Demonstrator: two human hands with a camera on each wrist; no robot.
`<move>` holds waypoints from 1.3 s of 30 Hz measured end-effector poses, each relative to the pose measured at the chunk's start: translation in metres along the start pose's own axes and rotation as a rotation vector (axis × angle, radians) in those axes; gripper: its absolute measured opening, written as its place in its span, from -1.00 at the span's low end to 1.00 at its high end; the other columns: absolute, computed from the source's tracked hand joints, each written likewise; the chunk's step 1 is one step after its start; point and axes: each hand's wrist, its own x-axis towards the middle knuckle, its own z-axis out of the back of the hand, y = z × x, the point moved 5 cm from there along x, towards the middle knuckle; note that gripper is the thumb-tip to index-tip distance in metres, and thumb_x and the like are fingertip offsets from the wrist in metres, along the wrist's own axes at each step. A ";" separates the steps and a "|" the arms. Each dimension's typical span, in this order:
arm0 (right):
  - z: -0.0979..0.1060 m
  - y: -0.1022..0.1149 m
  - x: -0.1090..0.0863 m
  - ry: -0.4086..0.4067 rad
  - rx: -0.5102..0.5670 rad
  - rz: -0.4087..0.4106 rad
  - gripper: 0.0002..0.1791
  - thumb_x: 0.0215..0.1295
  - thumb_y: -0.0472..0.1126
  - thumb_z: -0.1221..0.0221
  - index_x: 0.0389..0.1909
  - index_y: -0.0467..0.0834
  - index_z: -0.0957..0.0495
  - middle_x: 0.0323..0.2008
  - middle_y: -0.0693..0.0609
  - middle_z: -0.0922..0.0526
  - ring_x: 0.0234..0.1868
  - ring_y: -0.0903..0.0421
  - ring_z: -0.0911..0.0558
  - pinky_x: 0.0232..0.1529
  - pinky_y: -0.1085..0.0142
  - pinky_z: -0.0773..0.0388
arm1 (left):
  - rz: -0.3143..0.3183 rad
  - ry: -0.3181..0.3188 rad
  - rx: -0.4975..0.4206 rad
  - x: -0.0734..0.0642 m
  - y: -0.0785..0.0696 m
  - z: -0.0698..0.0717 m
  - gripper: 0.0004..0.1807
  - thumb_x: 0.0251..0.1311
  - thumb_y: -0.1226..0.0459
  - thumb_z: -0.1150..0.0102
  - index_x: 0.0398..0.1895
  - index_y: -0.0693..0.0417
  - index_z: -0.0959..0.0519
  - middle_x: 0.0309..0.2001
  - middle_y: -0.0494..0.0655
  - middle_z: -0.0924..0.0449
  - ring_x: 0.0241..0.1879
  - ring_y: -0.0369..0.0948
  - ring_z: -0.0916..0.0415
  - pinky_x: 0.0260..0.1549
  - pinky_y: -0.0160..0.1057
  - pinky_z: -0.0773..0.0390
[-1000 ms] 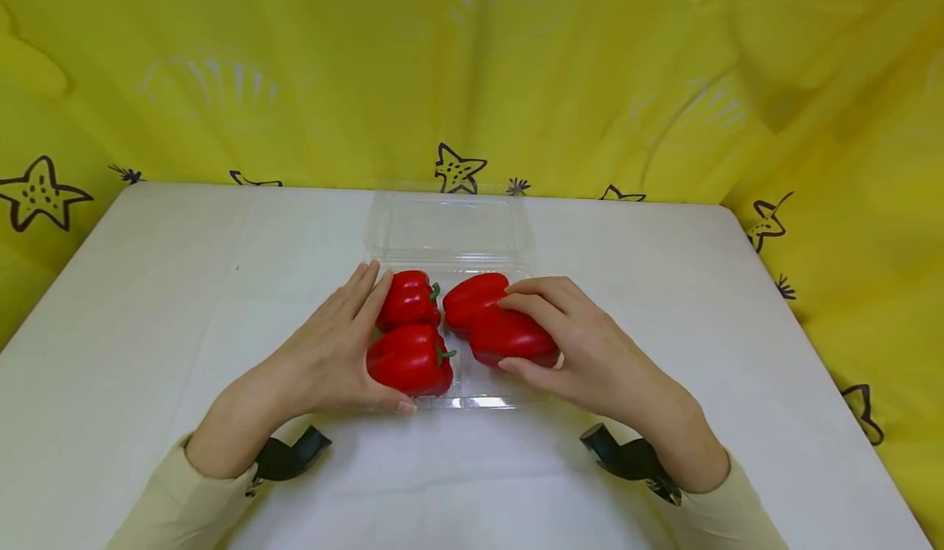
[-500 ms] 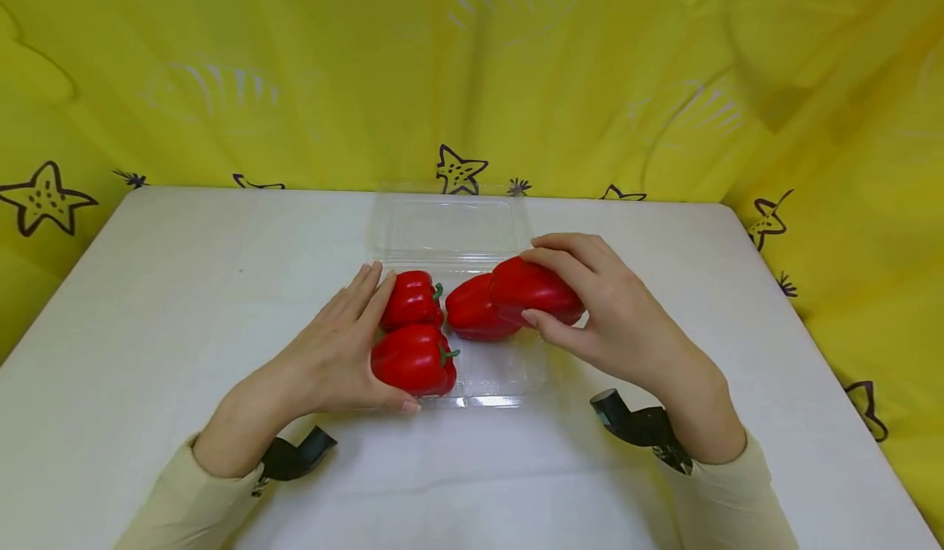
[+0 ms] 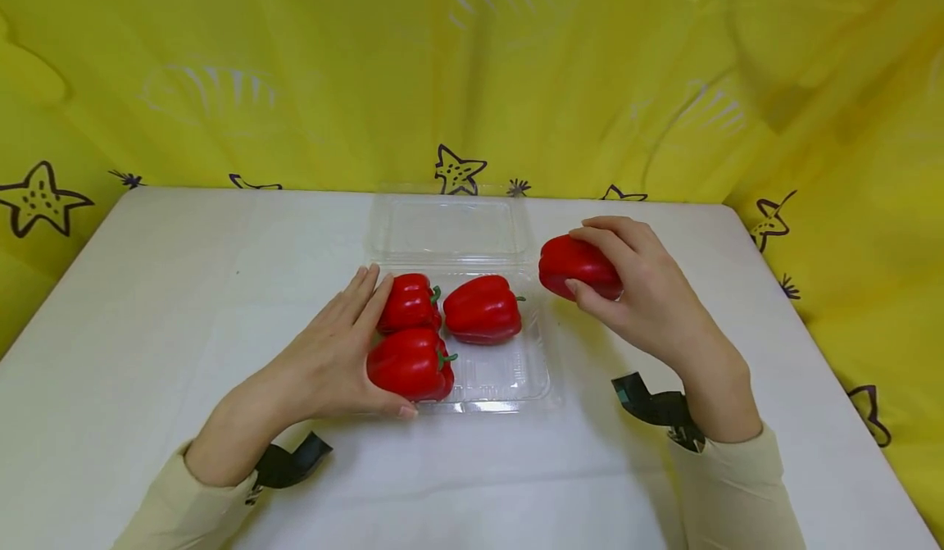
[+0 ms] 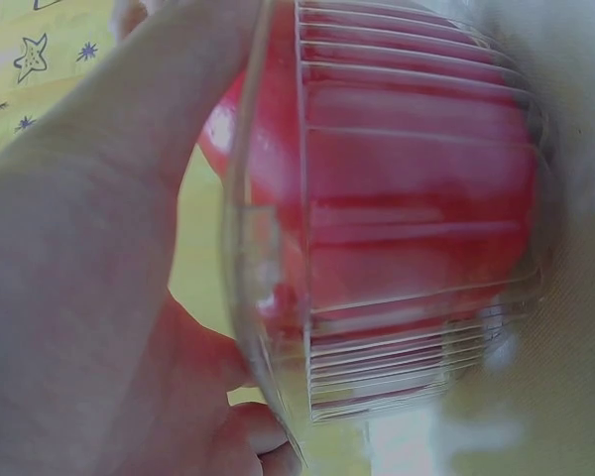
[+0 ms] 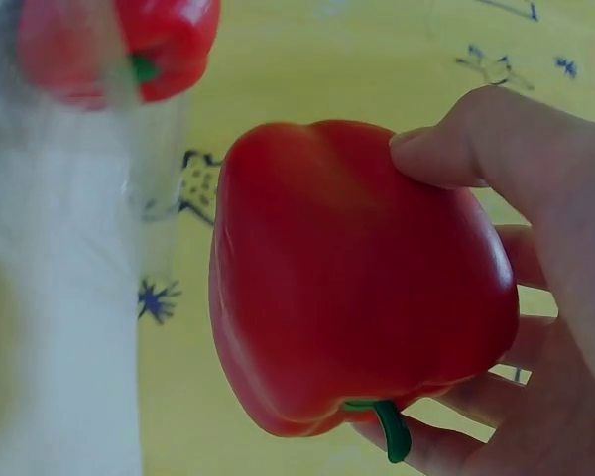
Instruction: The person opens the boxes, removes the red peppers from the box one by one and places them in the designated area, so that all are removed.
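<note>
A clear plastic clamshell box [image 3: 501, 374] lies on the table with its lid [image 3: 451, 226] folded back. Two red bell peppers with green stems, a rear one [image 3: 409, 302] and a front one [image 3: 411, 364], fill its left side. A third pepper [image 3: 483, 311] lies at the back right of the box, stem to the right. My left hand [image 3: 335, 353] rests along the box's left side, fingers straight and thumb at the front rim. My right hand [image 3: 656, 304] grips a fourth red bell pepper [image 5: 357, 278] between thumb and fingers, raised to the right of the box; its stem points down in the right wrist view.
A white cloth covers the table [image 3: 457, 484]. Yellow curtains [image 3: 332, 75] with starfish drawings hang at the back and both sides. A dark camera mount sits on each wrist, the left one [image 3: 291, 461] and the right one [image 3: 652, 406].
My right hand has lifted the fourth pepper from the box's front right and carried it back and right, past the box's edge. My left hand stays in place.
</note>
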 end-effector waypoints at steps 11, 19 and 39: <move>-0.018 -0.035 0.002 0.086 0.010 -0.176 -0.56 0.21 -0.26 -0.29 0.13 -0.19 -0.55 0.25 -0.22 -0.43 0.27 -0.20 -0.36 0.04 -0.20 -0.60 | -0.003 -0.004 0.001 -0.001 0.000 0.001 0.54 -0.38 -0.42 -0.42 0.59 0.14 0.13 0.61 0.15 0.23 0.59 0.14 0.27 0.39 0.29 -0.19; -0.034 -0.056 0.000 0.200 0.036 -0.265 -0.59 0.28 -0.26 -0.22 0.17 -0.17 -0.54 0.26 -0.26 -0.38 0.28 -0.26 -0.33 0.13 -0.26 -0.52 | 0.003 -0.001 0.004 -0.002 0.001 0.001 0.54 -0.37 -0.43 -0.41 0.60 0.14 0.15 0.61 0.15 0.24 0.59 0.14 0.28 0.40 0.29 -0.18; -0.045 -0.073 -0.003 0.245 0.104 -0.316 -0.65 0.23 -0.31 -0.28 0.01 -0.24 -0.46 0.26 -0.27 -0.38 0.29 -0.26 -0.29 0.11 -0.23 -0.55 | 0.002 0.005 -0.013 0.000 0.000 0.000 0.53 -0.37 -0.41 -0.43 0.60 0.14 0.15 0.61 0.14 0.25 0.59 0.13 0.28 0.33 0.28 -0.30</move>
